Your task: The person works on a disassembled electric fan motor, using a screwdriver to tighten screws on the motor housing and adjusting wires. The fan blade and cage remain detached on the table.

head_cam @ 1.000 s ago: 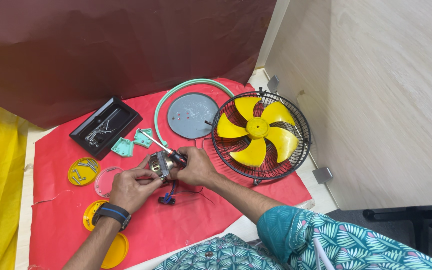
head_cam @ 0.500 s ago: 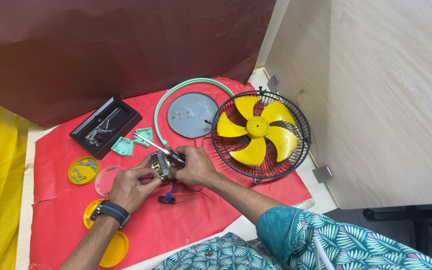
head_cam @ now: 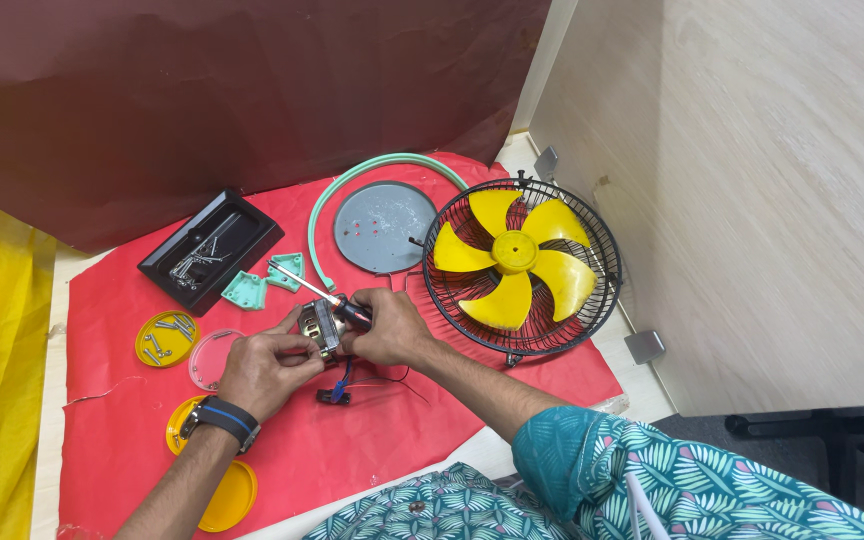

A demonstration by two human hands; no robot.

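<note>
My left hand (head_cam: 267,365) grips a small metal fan motor (head_cam: 318,325) over the red cloth (head_cam: 132,440). My right hand (head_cam: 390,328) holds a screwdriver (head_cam: 327,298) with a black and red handle, its shaft pointing up and left past the motor. Red and black wires with a blue connector (head_cam: 337,388) hang from the motor onto the cloth. A black wire fan guard with yellow blades (head_cam: 517,265) lies just right of my right hand.
A grey round plate (head_cam: 384,225) and a curved green ring piece (head_cam: 372,175) lie behind. Two green plastic brackets (head_cam: 267,280), a black tray of tools (head_cam: 210,248), a yellow lid with screws (head_cam: 165,338), a pink lid (head_cam: 214,358) and yellow lids (head_cam: 222,490) sit left.
Both hands stay on the motor; the screwdriver shaft has shifted slightly. Nothing else on the cloth has moved.
</note>
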